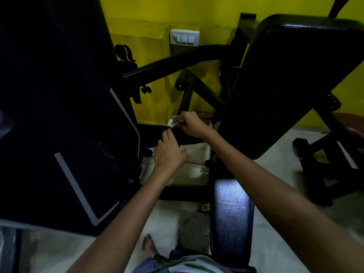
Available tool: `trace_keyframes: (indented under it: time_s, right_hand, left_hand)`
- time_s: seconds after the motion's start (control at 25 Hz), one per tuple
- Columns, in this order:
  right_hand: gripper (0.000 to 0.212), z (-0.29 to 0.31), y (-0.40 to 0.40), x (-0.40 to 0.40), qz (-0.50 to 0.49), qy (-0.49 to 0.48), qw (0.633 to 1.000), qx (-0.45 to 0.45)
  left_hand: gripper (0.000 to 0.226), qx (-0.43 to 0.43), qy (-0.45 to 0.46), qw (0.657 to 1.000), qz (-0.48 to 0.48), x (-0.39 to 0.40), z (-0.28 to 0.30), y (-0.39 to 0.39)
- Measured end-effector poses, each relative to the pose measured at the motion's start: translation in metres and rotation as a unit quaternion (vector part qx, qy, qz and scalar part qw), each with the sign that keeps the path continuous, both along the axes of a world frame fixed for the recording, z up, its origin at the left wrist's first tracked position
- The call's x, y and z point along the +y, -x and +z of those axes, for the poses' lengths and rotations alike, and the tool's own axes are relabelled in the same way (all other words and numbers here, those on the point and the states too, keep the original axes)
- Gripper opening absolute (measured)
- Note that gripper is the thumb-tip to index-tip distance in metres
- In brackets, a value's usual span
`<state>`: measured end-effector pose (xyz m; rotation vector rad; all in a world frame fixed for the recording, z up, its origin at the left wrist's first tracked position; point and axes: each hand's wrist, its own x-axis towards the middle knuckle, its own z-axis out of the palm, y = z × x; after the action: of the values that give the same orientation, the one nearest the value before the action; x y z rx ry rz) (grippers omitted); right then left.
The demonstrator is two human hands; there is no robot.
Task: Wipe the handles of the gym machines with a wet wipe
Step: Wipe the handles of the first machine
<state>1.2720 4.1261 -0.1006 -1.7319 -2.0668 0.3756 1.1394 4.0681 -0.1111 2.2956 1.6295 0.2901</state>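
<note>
the right hand (190, 124) pinches a white wipe (171, 123) against a dark handle (177, 134), mostly lost in shadow. the left hand (168, 150) rests on it just nearer, fingers loosely spread. a black pad (285, 85) looms right, a seat (231, 213) near.

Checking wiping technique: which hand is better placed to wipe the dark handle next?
Right hand: its fingers already pinch the wet wipe at the handle; the left hand only rests there.

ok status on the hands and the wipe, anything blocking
Right hand pinching the white wipe at the dark handle. Left hand resting on the handle, fingers relaxed. Nothing in the way.
</note>
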Motion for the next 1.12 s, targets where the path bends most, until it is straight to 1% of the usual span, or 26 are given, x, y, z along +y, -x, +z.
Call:
trace_keyframes:
  time_s: [0.08, 0.12, 0.2, 0.24, 0.28, 0.32, 0.4, 0.6, 0.72, 0.8, 0.84, 0.96, 1.04, 1.12]
  right_hand:
    - [0.028, -0.014, 0.001, -0.022, -0.024, -0.023, 0.992, 0.124]
    - [0.025, -0.022, 0.000, -0.030, -0.052, -0.027, 0.976, 0.209]
    - [0.020, -0.033, -0.001, -0.034, -0.141, -0.035, 0.917, 0.371]
    - [0.018, -0.038, 0.000, -0.030, -0.189, -0.042, 0.887, 0.419]
    - [0.016, -0.043, 0.002, -0.026, -0.227, -0.044, 0.868, 0.440]
    - [0.016, -0.046, 0.006, -0.024, -0.247, -0.036, 0.858, 0.450]
    - [0.016, -0.053, 0.015, -0.026, -0.257, -0.014, 0.839, 0.480]
    - [0.018, -0.051, 0.034, -0.069, -0.221, 0.041, 0.782, 0.581]
    - [0.024, -0.053, 0.045, -0.096, -0.195, 0.112, 0.724, 0.652]
    - [0.025, -0.048, 0.043, -0.091, -0.216, 0.137, 0.690, 0.677]
    - [0.025, -0.044, 0.040, -0.083, -0.236, 0.133, 0.683, 0.679]
    - [0.026, -0.036, 0.035, -0.066, -0.275, 0.110, 0.683, 0.668]
    - [0.026, -0.040, 0.038, -0.071, -0.269, 0.138, 0.678, 0.670]
    - [0.026, -0.044, 0.040, -0.076, -0.256, 0.165, 0.661, 0.685]
  left_hand:
    - [0.081, -0.044, -0.012, 0.999, -0.020, -0.004, -0.004, 0.007]
    - [0.082, -0.053, -0.008, 0.998, -0.028, -0.005, -0.005, 0.009]
    - [0.082, -0.055, 0.004, 0.998, -0.038, -0.003, -0.004, 0.011]
    - [0.082, -0.052, 0.009, 0.998, -0.041, -0.001, -0.004, 0.011]
    - [0.083, -0.047, 0.013, 0.998, -0.042, -0.001, -0.003, 0.011]
    - [0.084, -0.043, 0.017, 0.998, -0.042, 0.000, -0.002, 0.011]
    - [0.088, -0.042, 0.026, 0.998, -0.047, 0.000, -0.001, 0.011]
    - [0.093, -0.083, 0.044, 0.994, -0.058, 0.004, -0.001, 0.014]
    - [0.091, -0.084, 0.049, 0.993, -0.067, 0.002, 0.001, 0.014]
    - [0.089, -0.065, 0.050, 0.994, -0.076, 0.002, 0.003, 0.015]
    - [0.087, -0.057, 0.048, 0.994, -0.080, 0.002, 0.004, 0.015]
    - [0.079, -0.015, 0.030, 0.995, -0.089, 0.000, 0.008, 0.014]
    - [0.065, 0.014, 0.006, 0.996, -0.087, 0.001, 0.012, 0.012]
    - [0.047, 0.023, -0.011, 0.997, -0.077, 0.004, 0.019, 0.008]
